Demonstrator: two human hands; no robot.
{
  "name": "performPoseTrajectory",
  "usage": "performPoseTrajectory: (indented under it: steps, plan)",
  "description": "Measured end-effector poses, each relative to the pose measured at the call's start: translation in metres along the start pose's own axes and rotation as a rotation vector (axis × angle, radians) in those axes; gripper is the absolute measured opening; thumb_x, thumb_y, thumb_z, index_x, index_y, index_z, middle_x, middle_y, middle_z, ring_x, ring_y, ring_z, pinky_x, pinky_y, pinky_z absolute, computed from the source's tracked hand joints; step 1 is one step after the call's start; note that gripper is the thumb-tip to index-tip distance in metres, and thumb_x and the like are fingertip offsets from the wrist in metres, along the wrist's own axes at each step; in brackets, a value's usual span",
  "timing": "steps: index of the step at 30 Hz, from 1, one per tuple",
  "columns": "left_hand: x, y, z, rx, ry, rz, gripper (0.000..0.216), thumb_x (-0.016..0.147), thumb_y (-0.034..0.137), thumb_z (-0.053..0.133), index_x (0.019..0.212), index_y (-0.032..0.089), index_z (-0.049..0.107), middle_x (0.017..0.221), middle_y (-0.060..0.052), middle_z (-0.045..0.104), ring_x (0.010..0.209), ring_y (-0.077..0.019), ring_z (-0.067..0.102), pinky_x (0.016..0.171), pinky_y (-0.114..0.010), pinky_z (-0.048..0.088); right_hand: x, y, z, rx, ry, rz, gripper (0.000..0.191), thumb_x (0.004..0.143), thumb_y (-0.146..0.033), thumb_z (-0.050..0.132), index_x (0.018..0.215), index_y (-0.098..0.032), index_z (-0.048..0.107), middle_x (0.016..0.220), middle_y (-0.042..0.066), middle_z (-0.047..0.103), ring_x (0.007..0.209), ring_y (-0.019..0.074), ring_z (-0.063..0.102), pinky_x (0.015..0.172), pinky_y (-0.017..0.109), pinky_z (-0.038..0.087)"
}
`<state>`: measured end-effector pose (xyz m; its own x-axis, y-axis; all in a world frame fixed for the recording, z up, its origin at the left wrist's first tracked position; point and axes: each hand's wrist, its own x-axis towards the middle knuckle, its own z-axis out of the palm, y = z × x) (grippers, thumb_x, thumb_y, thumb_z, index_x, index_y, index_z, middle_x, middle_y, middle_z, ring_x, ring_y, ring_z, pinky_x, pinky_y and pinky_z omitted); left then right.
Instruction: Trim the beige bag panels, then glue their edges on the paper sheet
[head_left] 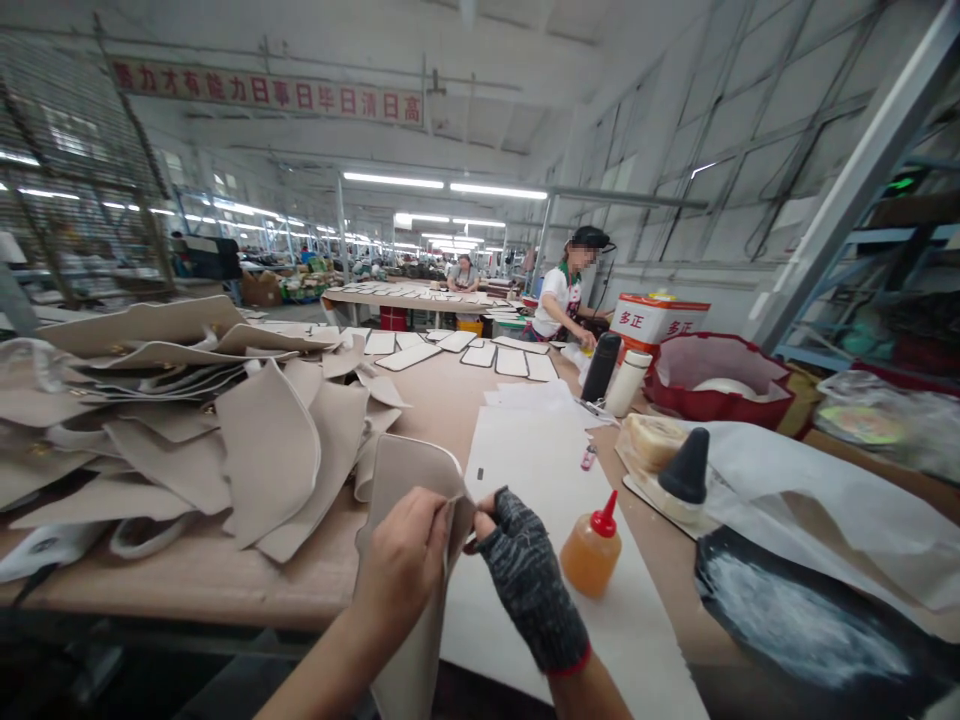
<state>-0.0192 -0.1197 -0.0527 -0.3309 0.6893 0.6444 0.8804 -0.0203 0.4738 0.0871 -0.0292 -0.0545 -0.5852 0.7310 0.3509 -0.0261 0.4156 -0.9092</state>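
Observation:
A beige leather-like panel (412, 462) with a pale edge stands bent over the near table edge, its lower part hanging down. My left hand (397, 560) is closed on this panel, thumb and fingers pinching its folded side. Wearing a grey fingerless knit glove, my right hand (529, 580) meets the same edge with fingers pinched together; any small item between them is hidden. Right of the glove, a squeeze bottle (591, 556) of amber liquid with a red nozzle stands upright on a white sheet (525, 440).
Similar beige pieces (172, 430) are heaped at left. White dark-edged panels (457, 345) lie farther back. At right are a black bottle (601, 366), a white flask (628, 382), a dark cone (685, 466) and a red bag (712, 400). A co-worker (562, 295) stands beyond.

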Motion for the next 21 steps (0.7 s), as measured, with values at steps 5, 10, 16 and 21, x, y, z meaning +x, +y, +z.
performPoseTrajectory:
  steps: [5, 10, 16, 21]
  plan:
    - [0.011, 0.003, -0.005, -0.089, -0.034, -0.128, 0.021, 0.089, 0.029, 0.041, 0.076, 0.018, 0.053, 0.071, -0.001, 0.057, 0.068, -0.015, 0.055, 0.063, -0.025, 0.039, 0.009, -0.002, -0.002, 0.078, -0.034, 0.05, 0.023, 0.079, -0.038, 0.049, 0.072, -0.017, 0.055, 0.069, 0.002, 0.058, 0.063, 0.0155, 0.055, 0.059, 0.028, 0.047]
    - [0.025, 0.012, -0.004, -0.105, 0.005, -0.173, 0.021, 0.088, 0.028, 0.041, 0.073, 0.017, 0.052, 0.068, -0.001, 0.056, 0.066, -0.0155, 0.055, 0.062, -0.026, 0.04, -0.008, 0.001, 0.021, 0.272, 0.03, 0.158, 0.03, 0.072, -0.044, 0.058, 0.083, -0.016, 0.056, 0.079, 0.005, 0.061, 0.065, 0.0157, 0.057, 0.055, 0.027, 0.05]
    - [0.032, 0.017, -0.004, -0.166, 0.017, -0.244, 0.021, 0.086, 0.029, 0.044, 0.073, 0.017, 0.055, 0.069, -0.001, 0.059, 0.066, -0.0151, 0.056, 0.061, -0.024, 0.04, -0.028, 0.007, 0.031, 0.275, 0.094, 0.26, 0.035, 0.064, -0.044, 0.065, 0.083, -0.017, 0.055, 0.083, 0.006, 0.062, 0.073, 0.0205, 0.059, 0.058, 0.032, 0.053]
    - [0.031, 0.023, -0.001, -0.203, 0.014, -0.232, 0.019, 0.086, 0.028, 0.044, 0.073, 0.017, 0.055, 0.071, -0.002, 0.06, 0.068, -0.0145, 0.056, 0.062, -0.023, 0.04, -0.028, 0.005, 0.023, 0.169, 0.127, 0.175, 0.025, 0.072, -0.041, 0.057, 0.082, -0.018, 0.054, 0.079, 0.003, 0.061, 0.072, 0.0183, 0.058, 0.071, 0.035, 0.051]
